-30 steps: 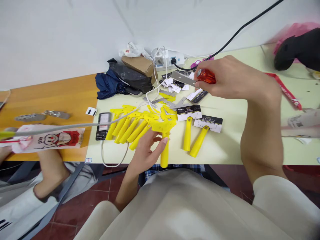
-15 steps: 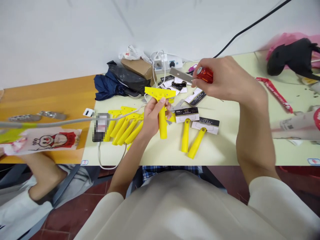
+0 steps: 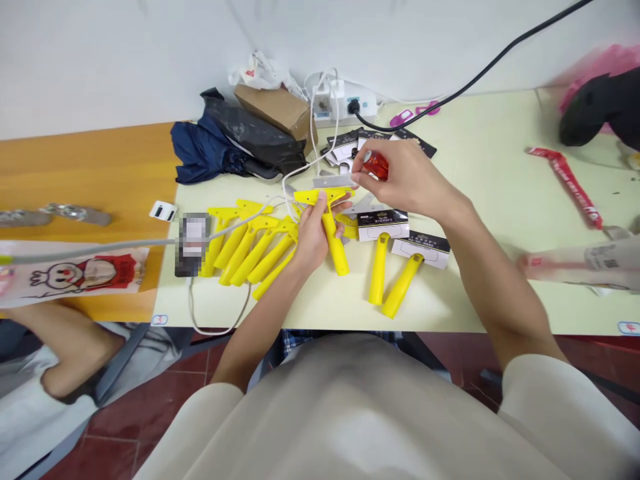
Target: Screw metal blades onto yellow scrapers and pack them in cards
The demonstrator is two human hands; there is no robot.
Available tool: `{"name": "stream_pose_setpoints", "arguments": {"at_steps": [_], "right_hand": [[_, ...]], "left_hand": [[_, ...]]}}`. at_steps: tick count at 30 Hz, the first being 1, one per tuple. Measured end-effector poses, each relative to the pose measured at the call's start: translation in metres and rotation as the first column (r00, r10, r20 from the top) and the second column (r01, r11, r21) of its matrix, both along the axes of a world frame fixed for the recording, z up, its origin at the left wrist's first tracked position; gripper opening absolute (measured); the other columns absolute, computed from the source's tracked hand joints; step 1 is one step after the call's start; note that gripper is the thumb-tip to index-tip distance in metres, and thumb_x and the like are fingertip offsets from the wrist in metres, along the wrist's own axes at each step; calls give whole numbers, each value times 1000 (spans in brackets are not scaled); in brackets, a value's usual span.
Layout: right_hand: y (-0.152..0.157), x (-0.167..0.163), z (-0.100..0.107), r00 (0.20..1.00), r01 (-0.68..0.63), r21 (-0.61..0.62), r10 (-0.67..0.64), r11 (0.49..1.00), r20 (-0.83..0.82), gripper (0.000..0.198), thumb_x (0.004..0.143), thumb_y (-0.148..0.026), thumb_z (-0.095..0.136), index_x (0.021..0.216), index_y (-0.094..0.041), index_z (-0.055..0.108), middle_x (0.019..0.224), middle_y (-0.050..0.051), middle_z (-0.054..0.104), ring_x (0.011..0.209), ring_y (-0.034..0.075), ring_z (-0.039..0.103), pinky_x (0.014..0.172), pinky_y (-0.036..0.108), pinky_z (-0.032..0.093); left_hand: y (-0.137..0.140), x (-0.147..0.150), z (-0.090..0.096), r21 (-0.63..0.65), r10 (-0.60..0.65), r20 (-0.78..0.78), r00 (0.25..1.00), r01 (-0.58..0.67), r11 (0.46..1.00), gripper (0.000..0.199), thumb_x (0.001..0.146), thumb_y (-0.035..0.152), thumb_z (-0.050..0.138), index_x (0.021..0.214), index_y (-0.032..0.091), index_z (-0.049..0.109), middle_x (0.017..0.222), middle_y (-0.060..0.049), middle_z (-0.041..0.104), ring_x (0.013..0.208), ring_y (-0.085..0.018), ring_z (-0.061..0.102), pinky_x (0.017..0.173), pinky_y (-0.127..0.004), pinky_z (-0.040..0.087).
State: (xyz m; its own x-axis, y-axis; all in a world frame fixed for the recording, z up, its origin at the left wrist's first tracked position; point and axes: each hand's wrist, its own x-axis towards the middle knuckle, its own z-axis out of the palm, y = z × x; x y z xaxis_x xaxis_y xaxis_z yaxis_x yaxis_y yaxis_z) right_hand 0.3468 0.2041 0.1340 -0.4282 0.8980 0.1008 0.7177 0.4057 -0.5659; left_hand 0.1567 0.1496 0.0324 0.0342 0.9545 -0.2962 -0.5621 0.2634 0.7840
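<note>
My left hand [image 3: 311, 239] is closed around a yellow scraper [image 3: 337, 250], its wide head facing the wall. Just above that head is a flat metal blade [image 3: 330, 181], pinched between the fingertips of my right hand [image 3: 407, 179]. The same hand also grips a red-handled screwdriver [image 3: 376, 165], whose shank is hidden. Several more yellow scrapers [image 3: 240, 257] lie side by side left of my left hand. Two scrapers with black-and-white card sleeves [image 3: 383, 225] over their heads lie to the right. Loose blades [image 3: 361, 204] lie partly hidden behind my hands.
A power strip [image 3: 367, 107], a cardboard box [image 3: 280, 110] and a dark umbrella [image 3: 210, 152] lie along the wall. A white cable [image 3: 220, 330] loops at the table's front edge. At far left, another person's arm [image 3: 70, 337] rests below a printed bag [image 3: 85, 273].
My right hand has moved left and down with the screwdriver and blade, bringing the blade close to the scraper head. The scraper in my left hand has tilted slightly. The view has shifted a little.
</note>
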Motion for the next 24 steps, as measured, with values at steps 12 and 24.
{"name": "stream_pose_setpoints", "arguments": {"at_steps": [12, 24], "right_hand": [[7, -7, -21, 977, -124, -118, 100, 985, -189, 12, 94, -33, 81, 96, -22, 76, 81, 1, 69, 75, 20, 57, 79, 38, 44], [7, -10, -32, 976, -168, -44, 172, 985, 134, 19, 104, -29, 63, 112, -17, 75, 111, 14, 76, 97, 30, 67, 85, 41, 44]], "left_hand": [[-5, 5, -4, -62, -76, 24, 997, 77, 995, 41, 98, 60, 87, 112, 22, 82, 120, -11, 84, 107, -22, 82, 45, -17, 37], [9, -1, -5, -121, 37, 76, 996, -27, 992, 22, 107, 39, 80, 99, 20, 72, 105, -8, 82, 88, -14, 78, 48, -19, 41]]}}
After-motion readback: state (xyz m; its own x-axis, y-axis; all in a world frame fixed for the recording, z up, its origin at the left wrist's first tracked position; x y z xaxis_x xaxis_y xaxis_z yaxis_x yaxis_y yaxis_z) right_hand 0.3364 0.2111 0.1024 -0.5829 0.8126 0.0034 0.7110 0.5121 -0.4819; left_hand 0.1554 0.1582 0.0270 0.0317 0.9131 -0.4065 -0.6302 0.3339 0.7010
